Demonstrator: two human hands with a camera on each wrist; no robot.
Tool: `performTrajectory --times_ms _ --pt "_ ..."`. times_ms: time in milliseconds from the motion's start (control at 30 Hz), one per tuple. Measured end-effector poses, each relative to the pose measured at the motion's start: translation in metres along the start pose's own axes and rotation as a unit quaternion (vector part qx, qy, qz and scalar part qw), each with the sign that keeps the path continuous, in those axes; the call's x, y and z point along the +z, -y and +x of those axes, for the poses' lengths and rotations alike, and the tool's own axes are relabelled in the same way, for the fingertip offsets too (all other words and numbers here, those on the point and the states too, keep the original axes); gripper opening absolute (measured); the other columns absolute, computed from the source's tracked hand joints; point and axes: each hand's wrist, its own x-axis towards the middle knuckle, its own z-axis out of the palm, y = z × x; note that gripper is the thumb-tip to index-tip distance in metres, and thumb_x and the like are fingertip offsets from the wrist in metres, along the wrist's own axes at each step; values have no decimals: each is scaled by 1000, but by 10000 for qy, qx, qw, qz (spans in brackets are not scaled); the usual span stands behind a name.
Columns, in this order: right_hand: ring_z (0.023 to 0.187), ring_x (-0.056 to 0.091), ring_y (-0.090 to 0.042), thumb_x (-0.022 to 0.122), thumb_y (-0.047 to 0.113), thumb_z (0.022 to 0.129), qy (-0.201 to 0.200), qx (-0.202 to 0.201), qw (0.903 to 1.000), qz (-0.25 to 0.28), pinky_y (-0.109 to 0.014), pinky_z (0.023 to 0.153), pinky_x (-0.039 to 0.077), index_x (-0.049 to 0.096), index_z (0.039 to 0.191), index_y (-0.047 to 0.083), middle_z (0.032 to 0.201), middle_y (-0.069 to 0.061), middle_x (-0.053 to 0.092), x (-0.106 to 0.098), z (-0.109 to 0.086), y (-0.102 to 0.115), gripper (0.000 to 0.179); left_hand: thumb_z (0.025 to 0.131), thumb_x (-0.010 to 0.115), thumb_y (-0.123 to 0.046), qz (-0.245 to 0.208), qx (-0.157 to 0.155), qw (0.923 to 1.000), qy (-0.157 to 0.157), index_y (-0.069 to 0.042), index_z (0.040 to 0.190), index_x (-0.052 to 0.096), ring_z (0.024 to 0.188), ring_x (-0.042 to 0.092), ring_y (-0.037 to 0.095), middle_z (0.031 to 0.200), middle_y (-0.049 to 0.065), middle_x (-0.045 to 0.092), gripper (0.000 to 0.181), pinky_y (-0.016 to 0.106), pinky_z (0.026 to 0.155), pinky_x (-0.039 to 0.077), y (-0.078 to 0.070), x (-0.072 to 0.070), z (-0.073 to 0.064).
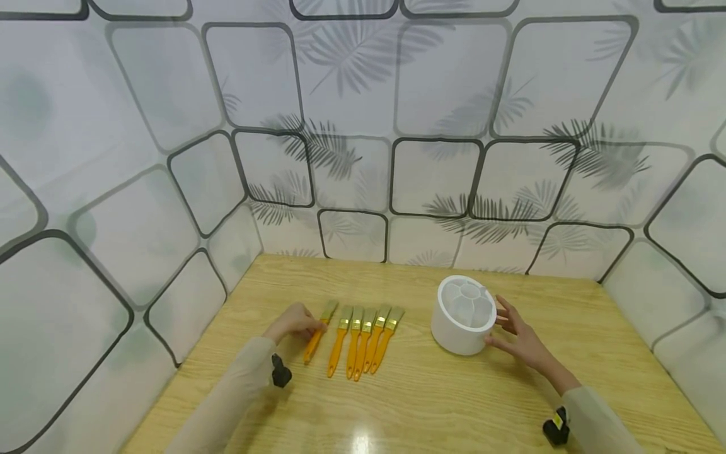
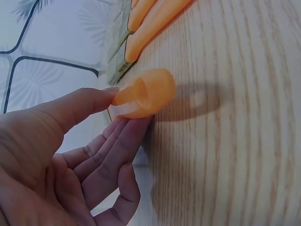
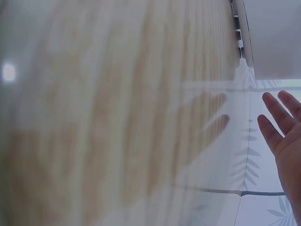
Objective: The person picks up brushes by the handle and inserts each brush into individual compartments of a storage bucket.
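In the head view my left hand [image 1: 295,321] pinches a flat paintbrush [image 1: 314,344] with an orange handle, bristles pointing away from me. The left wrist view shows thumb and fingertips on the brush's orange handle [image 2: 160,92], its rounded end towards the camera just over the table. Beside it lies a row of several like paintbrushes [image 1: 356,343]. A white round divided container [image 1: 459,334] stands upright to the right. My right hand [image 1: 524,343] is at its right side with fingers spread. Seen from the right wrist, those fingers sit close to the container [image 3: 280,42]; contact cannot be told.
A light wood table [image 1: 431,403] carries everything. White walls [image 1: 351,176] with grey outlines and leaf prints rise behind it and at both sides. Black wrist cameras [image 1: 280,371] sit at both sleeves.
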Motion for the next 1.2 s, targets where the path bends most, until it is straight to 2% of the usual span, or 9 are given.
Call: performTrajectory --times_ms 267,367,533,700,967,1200 --pt "115 47 -50 70 17 83 116 99 9998 121 -62 91 40 11 149 17 134 -30 40 1 -1 -2 89 76 75 -29 -258 -229 9990 281 -7 78 75 54 64 13 62 7 68 21 19 42 33 2 -3 2" --pt "116 46 -50 70 17 83 152 142 9996 188 -62 92 39 13 149 20 135 -30 40 1 -2 -2 88 77 74 -28 -350 -220 9986 328 -7 83 76 52 63 13 63 9 69 21 20 42 32 2 -4 1" --pt "117 46 -49 70 21 83 281 313 9988 241 -63 91 39 13 149 23 135 -30 40 1 -2 -2 88 80 72 -27 -482 -116 9983 309 -4 88 75 56 65 14 67 8 70 24 21 46 43 4 -5 0" --pt "116 47 -50 70 23 84 366 437 9981 221 -63 90 40 13 149 23 136 -30 39 1 -1 -1 86 82 71 -26 -706 -100 9969 333 -2 90 74 59 65 13 73 7 71 26 27 58 54 7 -5 2" --pt "114 48 -49 70 20 83 325 398 9981 331 -60 87 44 12 149 23 133 -31 41 2 -2 0 88 81 72 -28 -1444 -354 9878 472 2 94 70 61 64 11 75 6 68 33 27 61 56 7 -5 4" --pt "114 48 -49 70 18 83 321 342 9980 418 -57 86 46 8 150 24 133 -31 42 3 -1 -3 91 82 71 -27 -2089 -258 9759 582 4 105 66 67 66 12 84 8 68 39 28 65 56 9 -2 4"
